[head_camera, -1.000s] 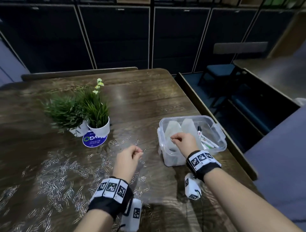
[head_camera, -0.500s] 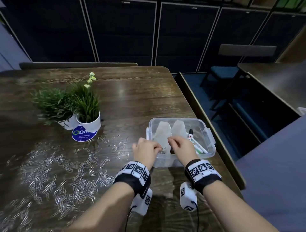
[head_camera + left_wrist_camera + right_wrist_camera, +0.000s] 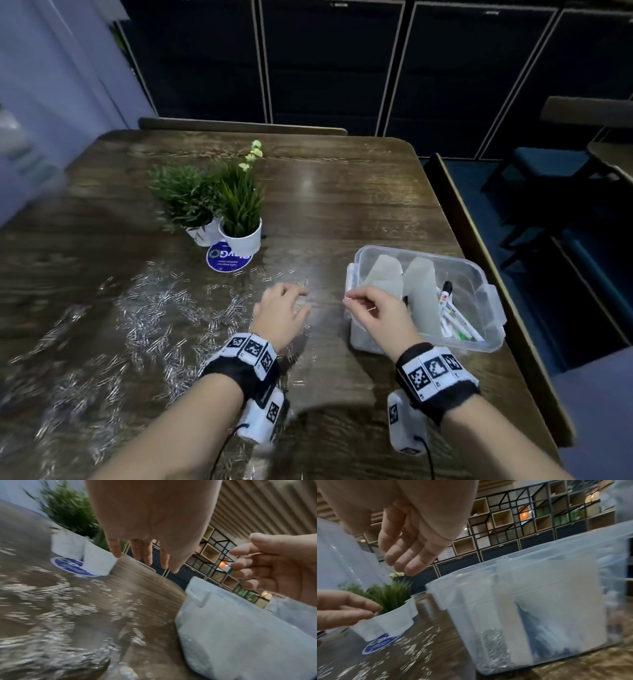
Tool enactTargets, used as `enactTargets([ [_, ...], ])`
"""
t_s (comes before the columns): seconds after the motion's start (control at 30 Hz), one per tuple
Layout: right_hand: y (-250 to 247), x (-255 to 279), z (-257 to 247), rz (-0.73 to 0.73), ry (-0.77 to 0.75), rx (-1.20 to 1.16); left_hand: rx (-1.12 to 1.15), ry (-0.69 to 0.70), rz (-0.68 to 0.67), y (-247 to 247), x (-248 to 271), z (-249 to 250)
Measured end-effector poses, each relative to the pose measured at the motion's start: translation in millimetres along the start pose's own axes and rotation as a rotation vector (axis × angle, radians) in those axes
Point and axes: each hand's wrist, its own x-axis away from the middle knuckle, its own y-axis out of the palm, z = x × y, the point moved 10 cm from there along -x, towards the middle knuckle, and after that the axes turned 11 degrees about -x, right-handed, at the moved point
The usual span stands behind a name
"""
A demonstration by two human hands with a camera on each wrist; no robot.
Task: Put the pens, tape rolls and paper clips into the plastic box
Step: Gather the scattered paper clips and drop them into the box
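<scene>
A clear plastic box (image 3: 486,301) stands at the table's right, also seen in the right wrist view (image 3: 573,555). Pens (image 3: 457,320) lie in its right part. Pale upright rolls (image 3: 419,291) stand in the middle, and paper clips (image 3: 493,649) lie at its bottom left. Many loose paper clips (image 3: 154,325) are scattered over the table on the left. My left hand (image 3: 298,301) hovers over the table just left of the box, fingers straight (image 3: 145,558), holding nothing. My right hand (image 3: 356,301) hangs over the box's near-left corner with relaxed, empty fingers (image 3: 406,563).
Two small potted plants (image 3: 239,236) stand on a blue round sticker (image 3: 226,260) behind the clips. The table's right edge (image 3: 479,240) runs close past the box, with a bench and chairs beyond it. Dark cabinets line the back.
My left hand carried clips to the box beside my right hand, and has now moved back left over the table with its fingers spread. My right hand stayed at the box's corner.
</scene>
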Motion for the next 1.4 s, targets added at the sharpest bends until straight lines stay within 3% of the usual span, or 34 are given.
enactTargets([
  [0.13, 62, -22, 17, -0.164, 0.068, 0.095, -0.075, -0.146, -0.111, 1, 0, -69],
  [0.3, 128, -46, 57, -0.377, 0.196, 0.34, -0.115, -0.226, -0.183, 9, -23, -129],
  [0.63, 183, -129, 133, -0.438, 0.335, 0.616, -0.148, -0.222, -0.222, 45, -89, -199],
  [0.83, 195, -165, 153, -0.45, 0.311, 0.73, -0.105, -0.14, -0.144, 60, -132, -207],
  [1.03, 209, -171, 164, -0.543, 0.308, 0.748, -0.258, 0.012, -0.157, 80, -141, -185],
  [1.23, 203, -152, 158, -0.442, 0.249, 0.638, -0.043, 0.127, -0.165, 85, -127, -175],
  [1.4, 187, -125, 166, -0.274, 0.323, 0.572, 0.035, 0.044, -0.162, 85, -108, -177],
])
